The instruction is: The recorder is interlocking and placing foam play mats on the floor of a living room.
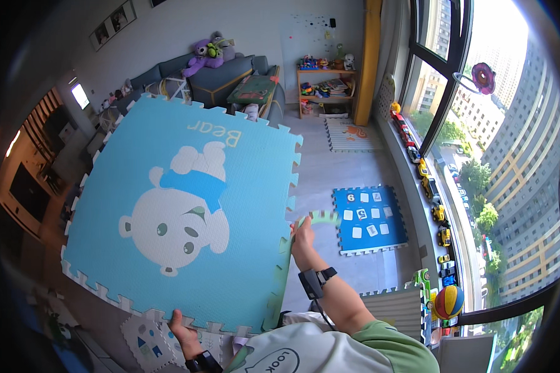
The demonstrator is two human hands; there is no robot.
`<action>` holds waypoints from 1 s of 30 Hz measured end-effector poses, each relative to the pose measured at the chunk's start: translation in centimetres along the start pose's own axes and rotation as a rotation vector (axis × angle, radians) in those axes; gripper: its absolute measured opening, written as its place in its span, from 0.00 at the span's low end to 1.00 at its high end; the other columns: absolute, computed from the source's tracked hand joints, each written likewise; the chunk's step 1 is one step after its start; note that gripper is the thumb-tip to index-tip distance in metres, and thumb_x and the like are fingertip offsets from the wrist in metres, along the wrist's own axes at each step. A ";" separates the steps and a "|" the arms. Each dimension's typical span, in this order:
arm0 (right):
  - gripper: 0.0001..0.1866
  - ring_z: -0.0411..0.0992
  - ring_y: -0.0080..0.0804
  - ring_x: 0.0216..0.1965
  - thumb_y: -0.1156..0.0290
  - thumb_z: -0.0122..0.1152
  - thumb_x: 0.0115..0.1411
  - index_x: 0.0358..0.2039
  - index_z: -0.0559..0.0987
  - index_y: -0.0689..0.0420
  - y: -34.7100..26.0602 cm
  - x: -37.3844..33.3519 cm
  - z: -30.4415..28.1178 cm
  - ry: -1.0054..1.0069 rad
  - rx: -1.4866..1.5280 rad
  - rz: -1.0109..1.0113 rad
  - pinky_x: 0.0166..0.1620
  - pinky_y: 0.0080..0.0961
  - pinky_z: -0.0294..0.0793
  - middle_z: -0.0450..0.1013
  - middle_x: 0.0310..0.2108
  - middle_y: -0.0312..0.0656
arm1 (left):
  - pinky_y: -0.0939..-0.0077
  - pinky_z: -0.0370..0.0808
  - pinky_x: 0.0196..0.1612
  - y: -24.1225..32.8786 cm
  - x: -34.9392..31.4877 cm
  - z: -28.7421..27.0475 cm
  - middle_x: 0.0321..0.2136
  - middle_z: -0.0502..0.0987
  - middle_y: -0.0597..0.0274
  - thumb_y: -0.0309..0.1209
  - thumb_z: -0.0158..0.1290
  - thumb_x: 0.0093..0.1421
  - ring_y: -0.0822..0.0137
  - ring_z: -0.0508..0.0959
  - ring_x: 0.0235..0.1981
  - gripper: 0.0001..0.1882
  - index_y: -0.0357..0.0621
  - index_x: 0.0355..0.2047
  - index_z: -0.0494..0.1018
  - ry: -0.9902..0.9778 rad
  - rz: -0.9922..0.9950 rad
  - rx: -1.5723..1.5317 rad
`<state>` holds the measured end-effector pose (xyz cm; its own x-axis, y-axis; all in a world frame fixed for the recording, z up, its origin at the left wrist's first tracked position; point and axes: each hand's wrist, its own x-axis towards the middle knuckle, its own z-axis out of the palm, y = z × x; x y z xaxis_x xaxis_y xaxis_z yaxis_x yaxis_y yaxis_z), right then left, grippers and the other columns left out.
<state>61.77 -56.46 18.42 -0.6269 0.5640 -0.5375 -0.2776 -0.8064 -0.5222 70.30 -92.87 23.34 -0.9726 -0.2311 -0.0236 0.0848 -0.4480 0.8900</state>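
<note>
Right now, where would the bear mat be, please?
In the head view, the bear mat is left of centre, left hand at its lower edge, right hand at its right.

The bare right hand (pixel 303 241) is raised with its fingers (pixel 303 226) curled, the bent forearm (pixel 342 300) slanting up and leftward from a short green sleeve (pixel 392 348). The bare left hand (pixel 186 339) sits lower, thumb (pixel 177 319) upright (its other fingers mostly hidden).
</note>
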 end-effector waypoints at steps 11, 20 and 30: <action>0.32 0.56 0.22 0.20 0.40 0.36 0.56 0.25 0.70 0.61 1.8 -4.8 -2.5 -0.252 -0.772 -0.057 0.20 0.21 0.56 0.62 0.18 0.34 | 0.63 0.69 0.36 0.9 -0.2 -0.7 0.38 0.71 0.56 0.40 0.57 0.45 0.58 0.71 0.37 0.29 0.35 0.44 0.64 0.026 -0.051 0.021; 0.30 0.67 0.36 0.42 0.46 0.36 0.58 0.48 0.65 0.60 0.8 -0.3 -7.8 -0.250 -0.355 -0.110 0.44 0.33 0.67 0.67 0.43 0.42 | 0.75 0.72 0.23 0.7 -0.2 3.6 0.28 0.72 0.62 0.29 0.59 0.41 0.68 0.74 0.26 0.22 0.42 0.38 0.67 -0.018 -0.320 0.009; 0.34 0.61 0.38 0.50 0.44 0.37 0.56 0.53 0.59 0.59 -2.4 -4.6 -5.9 -0.532 -0.262 0.226 0.51 0.33 0.59 0.61 0.50 0.44 | 0.65 0.64 0.46 -0.2 1.4 4.6 0.40 0.68 0.56 0.32 0.61 0.42 0.60 0.66 0.45 0.33 0.37 0.47 0.60 -0.227 -0.030 -0.122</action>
<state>69.60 -56.10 18.24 -0.9439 0.1644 -0.2863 0.0496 -0.7868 -0.6153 67.94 -89.13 25.27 -0.9976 -0.0228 0.0660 0.0675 -0.5561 0.8284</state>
